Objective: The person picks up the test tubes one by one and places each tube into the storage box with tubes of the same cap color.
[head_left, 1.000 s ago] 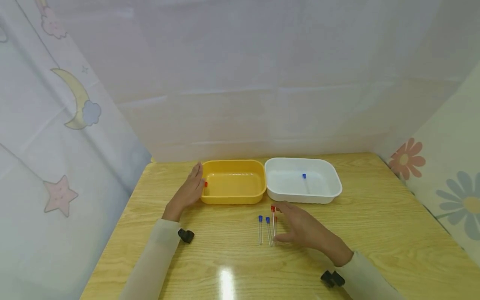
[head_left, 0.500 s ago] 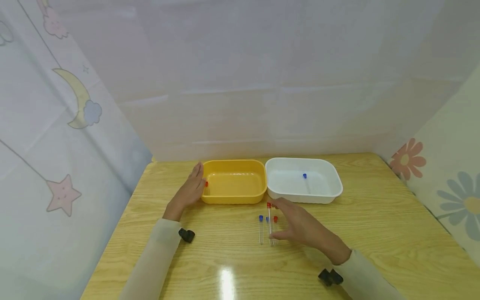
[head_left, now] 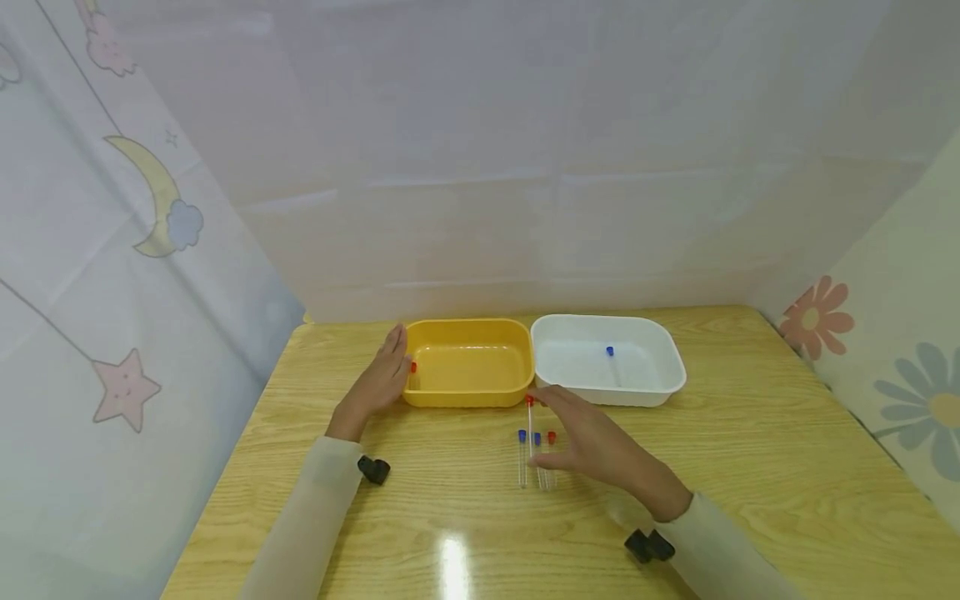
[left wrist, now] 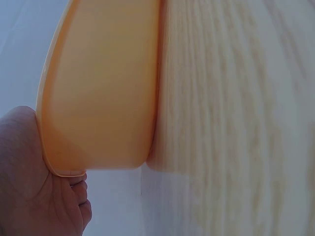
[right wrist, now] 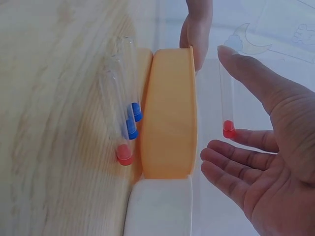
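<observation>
A clear red-capped tube (head_left: 530, 429) is held lengthwise in the grip of the right hand (head_left: 598, 446), with the thumb set at its plain end and the index finger at its cap; the remaining fingers are loosely bent and kept apart from it. The tube is raised clear of the wood-grained surface (head_left: 420, 517), near the front of the two trays. Below it, two blue-capped tubes (head_left: 522, 460) and a second red-capped tube (head_left: 551, 437) are laid side by side, the red at the right of the row, with all caps directed toward the trays. The rim at the left end of the yellow tray (head_left: 468, 400) is enclosed by the grip of the left hand (head_left: 373, 381), between thumb and fingers. A third red-capped tube (head_left: 412, 367) is contained in that tray, close to its left wall and partly hidden. The white tray (head_left: 566, 362) is placed just beside the yellow one, on its right, and a further blue-capped tube (head_left: 614, 368) is contained in it. The surface is backed by a pale sheet (head_left: 480, 208).
</observation>
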The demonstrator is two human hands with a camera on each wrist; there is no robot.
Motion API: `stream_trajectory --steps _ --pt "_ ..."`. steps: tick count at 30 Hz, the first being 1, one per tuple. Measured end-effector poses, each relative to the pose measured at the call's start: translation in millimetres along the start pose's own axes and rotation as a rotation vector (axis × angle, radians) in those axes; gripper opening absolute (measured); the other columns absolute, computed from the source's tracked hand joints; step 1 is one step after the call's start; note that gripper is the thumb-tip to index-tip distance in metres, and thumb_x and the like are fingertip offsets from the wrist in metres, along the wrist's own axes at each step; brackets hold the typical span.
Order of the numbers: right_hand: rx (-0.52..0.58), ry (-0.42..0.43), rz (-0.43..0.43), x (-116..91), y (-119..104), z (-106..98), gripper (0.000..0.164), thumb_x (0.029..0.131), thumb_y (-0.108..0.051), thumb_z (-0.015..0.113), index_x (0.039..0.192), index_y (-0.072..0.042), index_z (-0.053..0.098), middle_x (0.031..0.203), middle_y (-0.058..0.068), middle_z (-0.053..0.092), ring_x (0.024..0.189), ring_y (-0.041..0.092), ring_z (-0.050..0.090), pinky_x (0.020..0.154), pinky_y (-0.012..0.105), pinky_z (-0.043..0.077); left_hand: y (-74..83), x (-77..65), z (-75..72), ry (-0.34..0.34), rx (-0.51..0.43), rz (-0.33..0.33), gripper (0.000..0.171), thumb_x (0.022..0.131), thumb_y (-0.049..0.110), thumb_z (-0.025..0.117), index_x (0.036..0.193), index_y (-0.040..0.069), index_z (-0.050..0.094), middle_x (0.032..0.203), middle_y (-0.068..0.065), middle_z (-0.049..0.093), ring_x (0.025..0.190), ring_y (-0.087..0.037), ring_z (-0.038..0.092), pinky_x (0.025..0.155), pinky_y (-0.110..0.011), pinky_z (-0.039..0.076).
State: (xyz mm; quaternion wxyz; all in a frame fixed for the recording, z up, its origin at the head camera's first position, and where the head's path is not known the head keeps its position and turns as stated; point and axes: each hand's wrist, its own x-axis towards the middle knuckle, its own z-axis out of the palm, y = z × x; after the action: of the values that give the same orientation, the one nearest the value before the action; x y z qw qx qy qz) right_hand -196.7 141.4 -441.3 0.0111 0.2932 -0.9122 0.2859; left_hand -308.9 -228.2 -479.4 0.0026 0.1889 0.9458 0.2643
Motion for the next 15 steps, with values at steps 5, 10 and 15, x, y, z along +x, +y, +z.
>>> stream_trajectory --steps 5,10,15 --pt "0.005 -0.017 0.02 5.4 -2.9 -0.5 0.096 0.077 -0.054 0.085 0.154 -0.013 0.044 0.158 0.01 0.042 0.143 0.032 0.041 0.11 0.053 0.042 0.5 0.2 0.3 0.009 -0.004 0.001 0.06 0.112 0.019 0.028 0.158 -0.01 0.003 0.167 -0.025 -0.005 0.155 -0.038 -0.003 0.122 -0.057 0.007" --pt "-0.026 -0.022 -0.006 11.3 -6.9 -2.1 0.097 0.079 -0.067 0.076 0.152 -0.01 0.046 0.154 0.011 0.046 0.141 0.035 0.045 0.107 0.053 0.044 0.6 0.6 0.2 0.008 -0.004 -0.004 0.06 0.112 0.02 0.028 0.159 -0.009 0.003 0.168 -0.024 -0.004 0.155 -0.036 -0.002 0.123 -0.056 0.008" --pt "-0.018 -0.008 -0.033 16.2 -8.5 -2.5 0.095 0.079 -0.061 0.08 0.151 -0.009 0.045 0.151 0.009 0.049 0.126 0.029 0.058 0.104 0.048 0.049 -0.4 1.5 0.7 0.002 0.004 -0.002 0.06 0.112 0.02 0.027 0.158 -0.01 0.002 0.168 -0.024 -0.006 0.155 -0.038 -0.002 0.123 -0.056 0.007"
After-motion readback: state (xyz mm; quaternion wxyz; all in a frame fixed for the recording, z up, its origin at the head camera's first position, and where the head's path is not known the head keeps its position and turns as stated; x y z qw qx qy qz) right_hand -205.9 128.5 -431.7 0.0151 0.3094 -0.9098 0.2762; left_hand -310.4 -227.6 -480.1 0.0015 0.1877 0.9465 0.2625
